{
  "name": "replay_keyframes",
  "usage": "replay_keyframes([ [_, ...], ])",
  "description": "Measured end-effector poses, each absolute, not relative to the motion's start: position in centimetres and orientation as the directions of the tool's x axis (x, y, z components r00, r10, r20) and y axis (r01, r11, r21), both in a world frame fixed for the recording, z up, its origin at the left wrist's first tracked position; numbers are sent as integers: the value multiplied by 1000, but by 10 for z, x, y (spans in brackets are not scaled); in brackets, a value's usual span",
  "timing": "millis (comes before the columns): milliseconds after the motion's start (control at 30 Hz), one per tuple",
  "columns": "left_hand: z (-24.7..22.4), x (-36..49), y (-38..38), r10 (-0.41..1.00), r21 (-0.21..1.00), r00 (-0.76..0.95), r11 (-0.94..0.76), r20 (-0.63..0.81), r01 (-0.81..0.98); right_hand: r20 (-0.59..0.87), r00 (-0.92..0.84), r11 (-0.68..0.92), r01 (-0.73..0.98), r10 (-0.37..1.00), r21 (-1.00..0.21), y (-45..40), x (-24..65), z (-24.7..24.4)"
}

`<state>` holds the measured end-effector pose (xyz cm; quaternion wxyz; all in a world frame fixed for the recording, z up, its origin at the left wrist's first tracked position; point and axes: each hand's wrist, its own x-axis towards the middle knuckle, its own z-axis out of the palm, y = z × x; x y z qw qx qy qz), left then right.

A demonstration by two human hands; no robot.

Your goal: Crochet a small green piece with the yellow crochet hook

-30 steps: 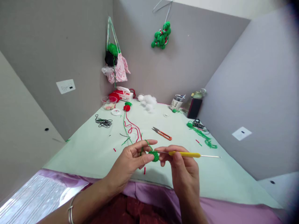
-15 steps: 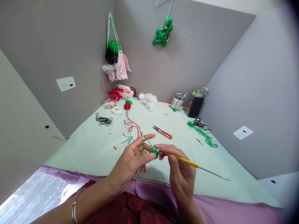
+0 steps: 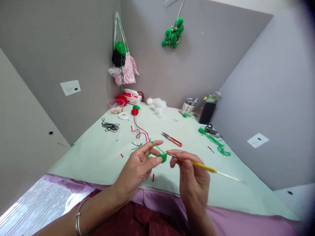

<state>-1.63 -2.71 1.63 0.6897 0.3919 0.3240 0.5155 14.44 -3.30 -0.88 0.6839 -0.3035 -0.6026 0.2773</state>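
Observation:
Between thumb and fingers, my left hand pinches a small green crochet piece. Green yarn runs from the piece over my raised left index finger and back across the table. My right hand grips a crochet hook by its yellow handle, index finger stretched along the shaft. The hook's front tip lies close to the piece's upper right edge; whether a loop is on it is too small to tell. Its bare metal rear end points right. Orange thread snips lie just beyond my hands.
Red yarn, a black cord tangle and a plastic bowl are on the left. White stuffing sits at the back. A tin, a phone and green yarn strands are on the right.
My right hand has drawn the hook slightly right, away from the green piece, and the hook now lies flatter. My left hand still holds the piece.

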Motion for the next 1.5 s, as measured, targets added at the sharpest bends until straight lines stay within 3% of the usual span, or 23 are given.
replay_keyframes([
  [133, 17, -17, -27, 953, 869, 292, 207, -76, -450, 769, 59, 758, 139, 636, -637, -39, 144, -9],
  [300, 13, -21, -26, 959, 888, 278, 178, -60, -423, 704, 34, 700, 86, 709, -709, -37, 150, -6],
  [400, 8, -22, -26, 973, 919, 233, 89, 3, -383, 704, -2, 695, 163, 710, -701, -37, 154, -3],
  [467, 6, -21, -26, 982, 941, 181, 6, 59, -339, 745, -59, 732, 254, 665, -633, -38, 153, -5],
  [567, 6, -18, -28, 987, 946, 131, -51, 97, -320, 838, -166, 802, 432, 520, -412, -39, 149, -15],
  [633, 8, -17, -29, 983, 922, 179, 33, 40, -385, 893, -162, 795, 541, 420, -276, -40, 145, -22],
  [667, 10, -17, -28, 972, 899, 235, 113, -12, -423, 907, -133, 783, 563, 400, -263, -40, 144, -24],
  [700, 11, -18, -28, 953, 867, 297, 198, -62, -456, 907, -87, 775, 558, 411, -298, -39, 144, -25],
  [767, 14, -21, -26, 914, 805, 388, 321, -123, -500, 852, 34, 762, 428, 523, -485, -38, 144, -22],
  [833, 17, -23, -25, 911, 775, 395, 331, -114, -539, 743, 152, 714, 208, 652, -669, -35, 145, -15],
  [900, 17, -24, -24, 925, 780, 371, 289, -79, -555, 654, 167, 659, 32, 738, -752, -32, 145, -8],
  [967, 17, -23, -25, 935, 818, 352, 238, -46, -524, 623, 105, 626, 4, 775, -780, -30, 143, -5],
  [1067, 14, -19, -27, 954, 870, 299, 158, -13, -466, 668, 63, 653, 160, 742, -740, -31, 139, -8],
  [1167, 12, -17, -26, 964, 861, 263, 168, -42, -479, 812, 5, 741, 408, 583, -534, -34, 136, -16],
  [1267, 11, -18, -23, 930, 803, 350, 294, -115, -518, 905, -67, 769, 555, 420, -316, -35, 138, -21],
  [1333, 12, -21, -20, 908, 758, 398, 350, -130, -550, 876, 8, 755, 503, 482, -420, -33, 141, -19],
  [1400, 13, -23, -18, 917, 744, 385, 331, -108, -581, 774, 118, 710, 332, 622, -621, -31, 144, -13],
  [1500, 13, -22, -19, 948, 802, 313, 226, -51, -553, 653, 128, 652, 57, 746, -756, -28, 146, -6],
])
